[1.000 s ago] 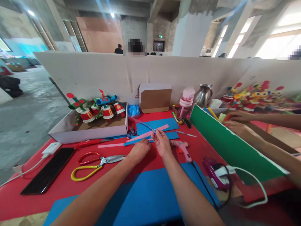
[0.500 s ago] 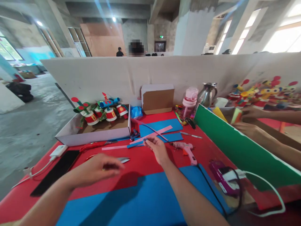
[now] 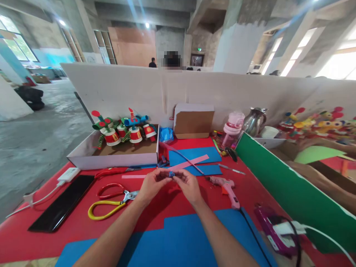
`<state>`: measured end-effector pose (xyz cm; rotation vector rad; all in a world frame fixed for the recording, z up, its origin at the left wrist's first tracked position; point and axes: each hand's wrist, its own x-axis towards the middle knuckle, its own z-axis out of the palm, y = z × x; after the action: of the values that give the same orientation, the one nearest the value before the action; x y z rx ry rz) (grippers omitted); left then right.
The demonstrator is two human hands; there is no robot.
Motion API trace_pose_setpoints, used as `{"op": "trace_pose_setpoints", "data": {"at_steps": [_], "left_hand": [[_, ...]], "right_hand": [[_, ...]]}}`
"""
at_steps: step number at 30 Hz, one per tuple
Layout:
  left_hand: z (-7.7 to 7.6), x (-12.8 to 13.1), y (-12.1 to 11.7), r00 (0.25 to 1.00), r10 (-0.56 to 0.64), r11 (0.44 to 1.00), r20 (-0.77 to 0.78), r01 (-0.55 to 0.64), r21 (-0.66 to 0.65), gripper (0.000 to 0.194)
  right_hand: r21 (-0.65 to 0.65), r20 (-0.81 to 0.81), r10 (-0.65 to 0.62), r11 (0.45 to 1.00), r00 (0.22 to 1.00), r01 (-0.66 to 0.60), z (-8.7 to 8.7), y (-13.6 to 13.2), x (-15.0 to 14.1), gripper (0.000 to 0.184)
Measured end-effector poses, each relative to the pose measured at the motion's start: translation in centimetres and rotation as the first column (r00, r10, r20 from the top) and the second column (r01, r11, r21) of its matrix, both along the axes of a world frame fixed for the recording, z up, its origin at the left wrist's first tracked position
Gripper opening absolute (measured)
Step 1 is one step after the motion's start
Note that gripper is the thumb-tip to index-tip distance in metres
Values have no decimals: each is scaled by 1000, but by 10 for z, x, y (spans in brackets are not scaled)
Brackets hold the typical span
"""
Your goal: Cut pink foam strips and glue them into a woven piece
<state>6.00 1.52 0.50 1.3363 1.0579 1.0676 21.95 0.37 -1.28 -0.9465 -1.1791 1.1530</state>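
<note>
Over the middle of the red table, my left hand (image 3: 154, 184) and my right hand (image 3: 189, 185) meet, each with the fingers closed in a pinch. Between their fingertips is a small folded paper strip (image 3: 171, 174), blue with darker bands; its ends are hidden by the fingers. Just beyond lie a pink paper strip (image 3: 191, 162) and blue paper sheets (image 3: 191, 155). Another folded paper strip (image 3: 163, 162) rests by the box corner. Scissors (image 3: 111, 203) with red and yellow handles lie left of my left hand. A pink glue gun (image 3: 226, 187) lies right of my right hand.
A white box (image 3: 116, 162) with several paper-cup figures (image 3: 112, 137) stands at back left. A black phone (image 3: 62, 204) lies at left, a purple device (image 3: 274, 230) with cables at right. Behind a green panel (image 3: 289, 189), another person's arms handle a light-green sheet (image 3: 317, 154).
My left hand has moved right and forward from above the scissors to join my right hand at the folded strip. The scissors are now uncovered. The view has shifted slightly.
</note>
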Motion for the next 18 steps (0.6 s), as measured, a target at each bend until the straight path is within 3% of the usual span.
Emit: {"op": "trace_pose_setpoints", "data": {"at_steps": [6,18], "left_hand": [[-4,2,1,997,72,997,4,-72,-19,35],[-9,-5,6,995,101,989,-21,-98,109,27]], "right_hand": [[50,140,-8,999,990,1,-6,0,0,19],[97,118,-57,994,991,45,-4,2,8,18]]}}
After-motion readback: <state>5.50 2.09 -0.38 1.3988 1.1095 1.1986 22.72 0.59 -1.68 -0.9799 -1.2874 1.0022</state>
